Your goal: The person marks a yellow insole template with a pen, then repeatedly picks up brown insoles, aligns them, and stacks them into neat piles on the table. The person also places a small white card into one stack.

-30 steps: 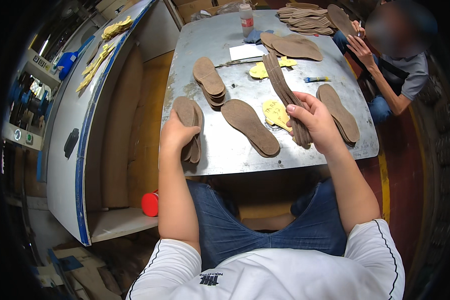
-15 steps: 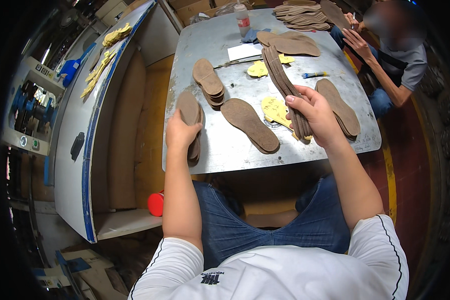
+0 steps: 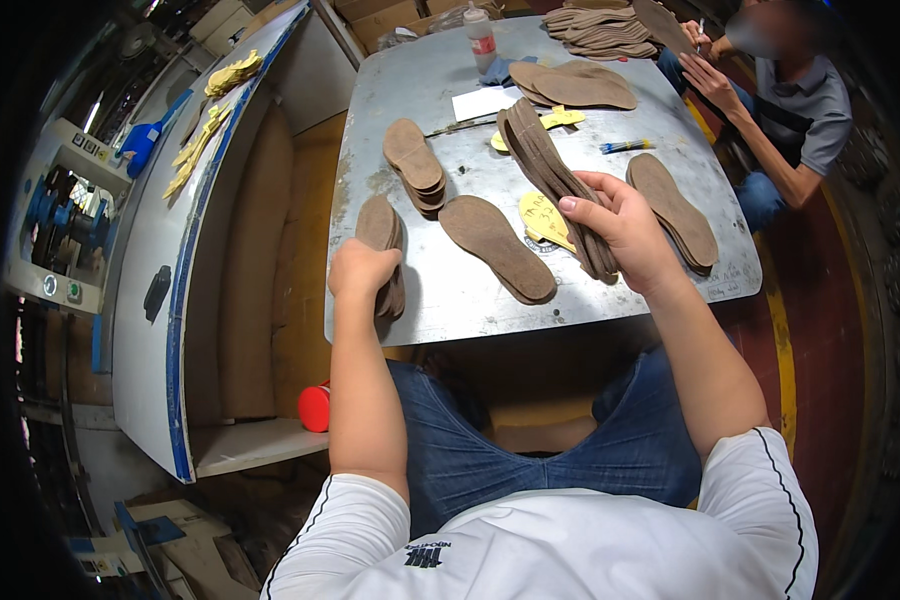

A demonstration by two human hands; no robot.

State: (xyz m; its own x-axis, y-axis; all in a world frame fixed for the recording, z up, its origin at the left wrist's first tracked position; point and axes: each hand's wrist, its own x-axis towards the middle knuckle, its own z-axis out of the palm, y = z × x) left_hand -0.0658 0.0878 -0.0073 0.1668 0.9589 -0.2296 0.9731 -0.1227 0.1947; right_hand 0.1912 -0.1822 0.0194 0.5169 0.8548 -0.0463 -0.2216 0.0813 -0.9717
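My left hand (image 3: 363, 270) is closed around a stack of brown insoles (image 3: 378, 222) at the table's near left edge. Above the table, my right hand (image 3: 620, 225) grips a second bundle of brown insoles (image 3: 535, 150), held tilted with the layered edges showing. Between the hands, a brown insole (image 3: 495, 245) lies flat on the table. Beyond it to the left sits a fanned pile of insoles (image 3: 413, 160). Right of my right hand rests another insole stack (image 3: 673, 212). A yellow sole-shaped pattern with handwriting (image 3: 542, 215) lies partly hidden behind the held bundle.
The grey metal table (image 3: 420, 310) also carries far insoles (image 3: 585, 85), a large pile (image 3: 600, 30), a bottle (image 3: 480, 40), white paper (image 3: 483, 104) and brushes (image 3: 627, 146). At far right a co-worker (image 3: 800, 120) holds an insole. A white-topped shelf (image 3: 155, 330) stands left.
The bundle in my right hand has tipped further left and swung to show more of its upper face. My left hand has shifted slightly lower on its stack.
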